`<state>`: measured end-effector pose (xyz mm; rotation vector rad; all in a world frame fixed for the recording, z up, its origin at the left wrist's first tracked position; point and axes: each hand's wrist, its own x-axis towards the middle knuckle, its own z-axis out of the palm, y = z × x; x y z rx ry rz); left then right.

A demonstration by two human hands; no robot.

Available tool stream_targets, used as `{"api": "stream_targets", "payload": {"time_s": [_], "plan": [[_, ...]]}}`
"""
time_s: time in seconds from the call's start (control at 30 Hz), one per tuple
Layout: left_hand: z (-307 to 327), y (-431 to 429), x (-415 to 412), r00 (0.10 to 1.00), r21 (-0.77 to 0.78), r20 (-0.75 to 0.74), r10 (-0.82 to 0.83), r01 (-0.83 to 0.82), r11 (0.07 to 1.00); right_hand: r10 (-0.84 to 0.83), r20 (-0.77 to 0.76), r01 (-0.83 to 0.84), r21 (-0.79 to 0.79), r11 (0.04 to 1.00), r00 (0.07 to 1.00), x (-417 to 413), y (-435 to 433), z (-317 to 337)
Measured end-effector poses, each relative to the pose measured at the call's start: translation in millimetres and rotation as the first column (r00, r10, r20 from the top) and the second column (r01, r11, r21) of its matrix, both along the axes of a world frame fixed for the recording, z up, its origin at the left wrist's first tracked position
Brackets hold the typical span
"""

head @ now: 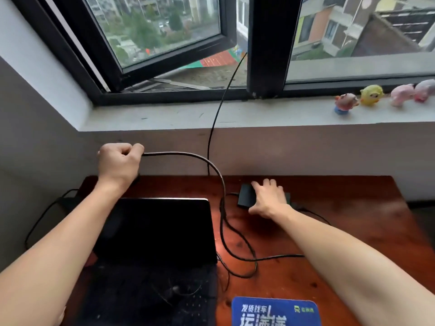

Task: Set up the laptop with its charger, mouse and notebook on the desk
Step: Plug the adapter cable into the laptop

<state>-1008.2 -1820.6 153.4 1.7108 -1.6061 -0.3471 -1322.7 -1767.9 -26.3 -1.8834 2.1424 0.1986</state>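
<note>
An open black laptop [155, 231] with a dark screen stands on the left half of the reddish wooden desk [353, 208]. My left hand [118, 162] is raised above the desk's back edge, fist closed on the end of the grey charger cable [188, 155]. That cable arcs right and down, then loops on the desk beside the laptop. My right hand [268, 198] lies flat on the black charger brick [246, 197] at the back middle of the desk. A blue mouse pad [275, 311] with white lettering lies at the front edge. I see neither mouse nor notebook.
A thin black wire [217, 114] runs from the open window down behind the desk. Several small toy figures [372, 95] stand on the windowsill at the right. Another black cable [44, 212] hangs off the desk's left side near the wall.
</note>
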Motion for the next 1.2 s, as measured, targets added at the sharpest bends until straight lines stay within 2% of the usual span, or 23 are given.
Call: {"api": "stream_targets", "payload": {"time_s": [0.13, 0.27, 0.47, 0.57, 0.63, 0.7, 0.73, 0.77, 0.8, 0.83, 0.87, 0.9, 0.93, 1.03, 1.13, 1.2], "plan": [[-22, -21, 51, 0.998, 0.019, 0.052, -0.033, 0.032, 0.999, 0.043, -0.043, -0.043, 0.000, 0.999, 0.998, 50, -29, -16], [-41, -35, 88, 0.996, 0.062, 0.019, -0.088, 0.087, 0.994, 0.125, -0.065, -0.126, -0.012, 0.992, 0.990, 100, -62, -32], [-52, -56, 108, 0.975, 0.066, -0.213, -0.061, 0.077, 0.995, 0.183, -0.068, -0.177, 0.076, 0.981, 0.981, 145, -96, -36], [-58, -65, 112, 0.961, 0.071, -0.268, -0.066, 0.088, 0.994, 0.202, -0.065, -0.197, 0.070, 0.978, 0.977, 143, -102, -43], [-64, -68, 110, 0.956, 0.095, -0.286, -0.060, 0.091, 0.991, 0.193, 0.011, -0.193, 0.104, 0.976, 0.981, 138, -102, -41], [-67, -71, 111, 0.955, 0.134, -0.296, -0.022, 0.064, 0.989, 0.115, 0.187, -0.133, 0.086, 0.987, 0.976, 138, -101, -36], [-68, -73, 105, 0.947, 0.153, -0.319, -0.021, 0.074, 0.986, 0.020, 0.296, -0.037, 0.053, 0.998, 0.955, 134, -96, -31], [-69, -75, 97, 0.938, 0.165, -0.347, -0.025, 0.087, 0.982, -0.109, 0.433, 0.102, 0.039, 0.994, 0.895, 128, -90, -25], [-68, -77, 89, 0.929, 0.172, -0.369, -0.022, 0.092, 0.981, -0.263, 0.588, 0.266, 0.082, 0.960, 0.765, 122, -83, -19], [-66, -80, 80, 0.921, 0.175, -0.389, -0.017, 0.092, 0.980, -0.403, 0.721, 0.392, 0.196, 0.899, 0.563, 116, -74, -12], [-64, -81, 72, 0.911, 0.176, -0.412, -0.009, 0.090, 0.980, -0.510, 0.787, 0.433, 0.348, 0.831, 0.347, 111, -65, -6], [-59, -81, 63, 0.901, 0.178, -0.434, -0.006, 0.092, 0.980, -0.573, 0.795, 0.410, 0.465, 0.785, 0.196, 102, -53, 2], [-53, -82, 56, 0.895, 0.178, -0.445, -0.001, 0.090, 0.980, -0.605, 0.784, 0.358, 0.530, 0.769, 0.139, 96, -43, 10], [-31, -83, 46, 0.880, 0.156, -0.475, 0.019, 0.063, 0.986, -0.622, 0.772, 0.228, 0.587, 0.777, 0.129, 81, -15, 30], [0, -79, 49, 0.794, 0.168, -0.585, 0.164, -0.078, 0.983, -0.563, 0.775, 0.152, 0.544, 0.825, 0.286, 69, 6, 55], [20, -72, 60, 0.712, 0.209, -0.647, 0.274, -0.180, 0.961, -0.491, 0.825, 0.148, 0.468, 0.871, 0.281, 65, 14, 75]]}}
